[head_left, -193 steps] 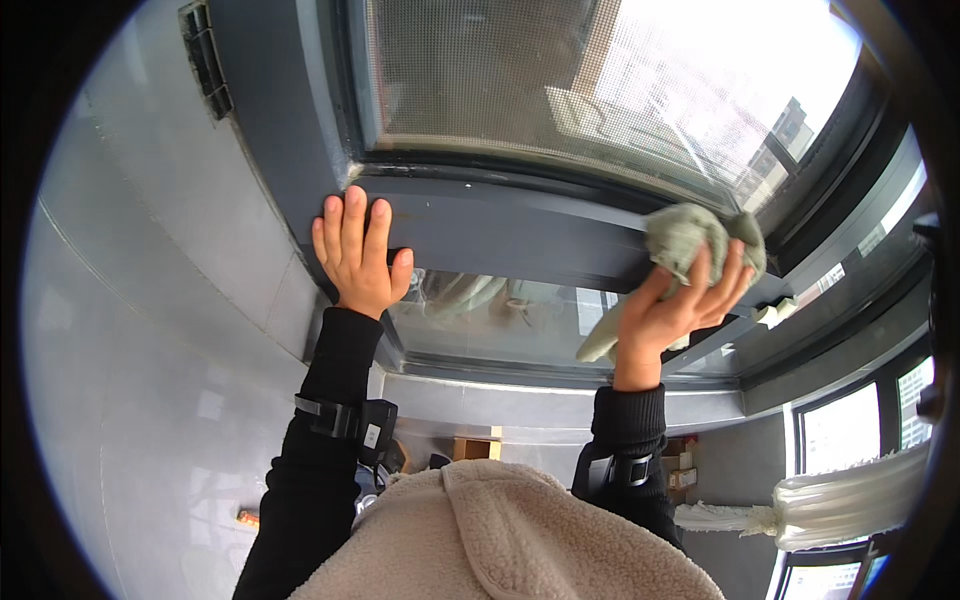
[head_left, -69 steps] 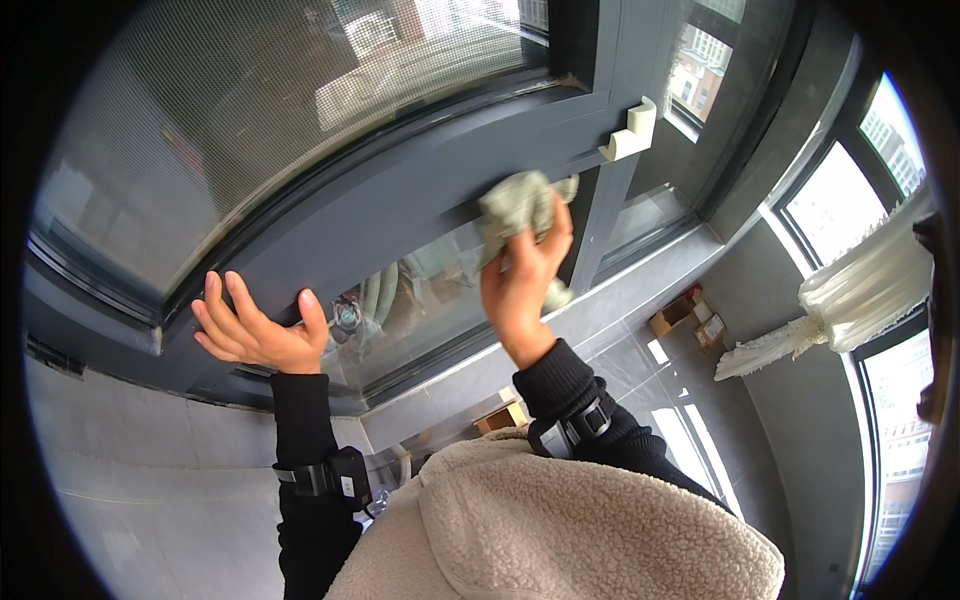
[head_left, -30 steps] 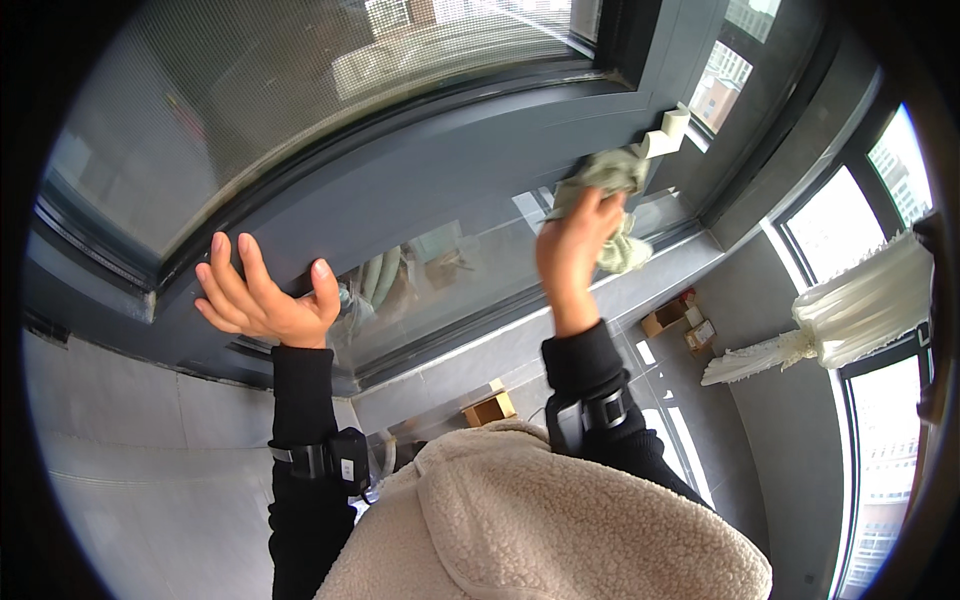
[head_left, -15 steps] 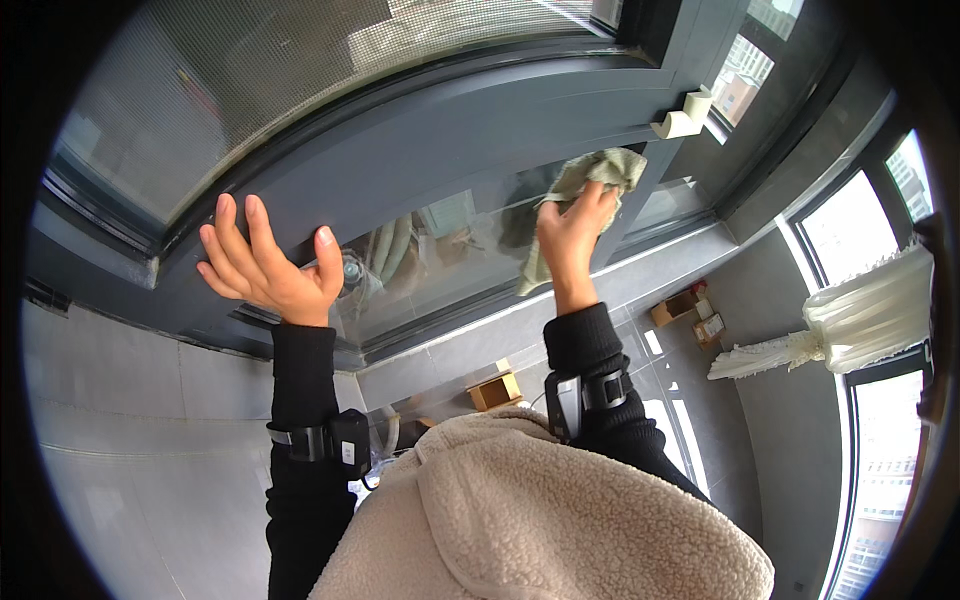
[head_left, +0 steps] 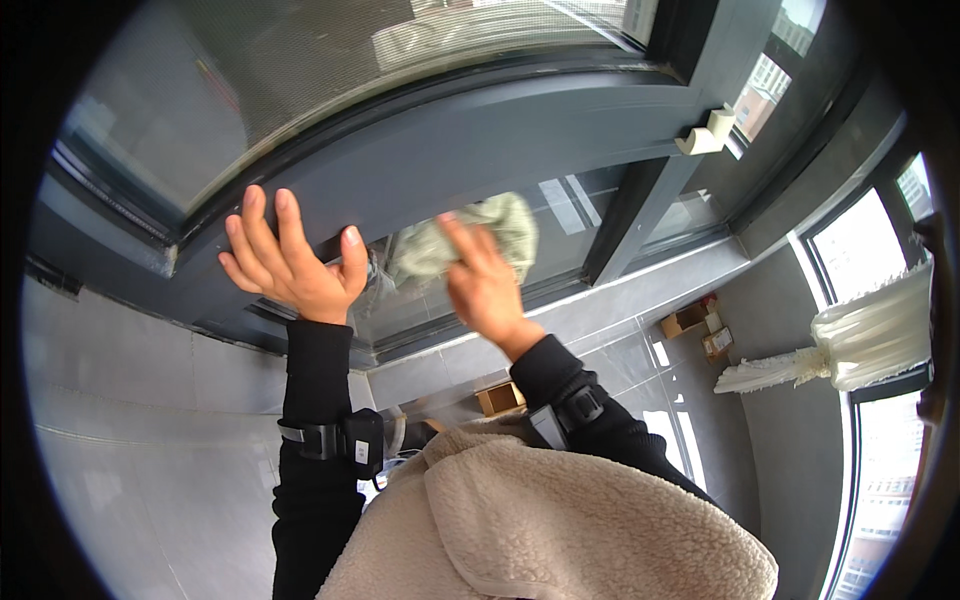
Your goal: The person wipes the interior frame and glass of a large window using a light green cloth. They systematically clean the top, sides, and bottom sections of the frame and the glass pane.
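Note:
My right hand (head_left: 484, 290) presses a pale green cleaning cloth (head_left: 518, 235) against the lower glass pane (head_left: 570, 215) of a window. Motion smears the cloth and the fingers on it, and part of the cloth lies hidden behind them. Further left, my left hand (head_left: 295, 262) is open, fingers spread, against the dark grey window frame (head_left: 430, 150). Nothing is in that hand.
A cream window handle (head_left: 708, 134) juts from the frame at right. Above is a mesh-covered pane (head_left: 290, 90). A tied white curtain (head_left: 865, 335) hangs far right. Cardboard boxes (head_left: 500, 398) stand on the tiled floor below.
My right hand has swept the cloth leftward across the lower pane, toward my left hand. The left hand keeps its place on the frame, while the whole view has shifted slightly.

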Action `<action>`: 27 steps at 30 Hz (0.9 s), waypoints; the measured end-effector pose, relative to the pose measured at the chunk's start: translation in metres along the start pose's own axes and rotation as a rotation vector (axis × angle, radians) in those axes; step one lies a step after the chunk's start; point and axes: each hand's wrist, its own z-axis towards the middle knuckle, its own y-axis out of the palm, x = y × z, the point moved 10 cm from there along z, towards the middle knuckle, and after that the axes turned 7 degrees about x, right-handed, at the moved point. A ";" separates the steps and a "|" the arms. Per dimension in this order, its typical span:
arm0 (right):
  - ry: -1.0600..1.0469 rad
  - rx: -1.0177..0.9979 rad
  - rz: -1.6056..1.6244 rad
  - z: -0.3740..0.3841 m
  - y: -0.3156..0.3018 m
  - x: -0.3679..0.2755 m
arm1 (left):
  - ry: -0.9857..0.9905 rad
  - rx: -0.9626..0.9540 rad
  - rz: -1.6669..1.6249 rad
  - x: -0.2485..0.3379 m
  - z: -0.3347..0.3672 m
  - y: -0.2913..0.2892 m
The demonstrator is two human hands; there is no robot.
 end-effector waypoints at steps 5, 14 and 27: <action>0.162 0.574 -0.261 0.011 -0.114 0.062 | 0.021 -0.006 -0.003 0.002 -0.001 -0.002; 0.110 0.227 -0.220 0.000 -0.008 -0.007 | -0.059 0.103 -0.006 -0.003 -0.004 -0.001; -0.037 0.189 -0.328 0.004 -0.041 0.019 | -0.043 0.089 -0.039 -0.006 -0.005 -0.003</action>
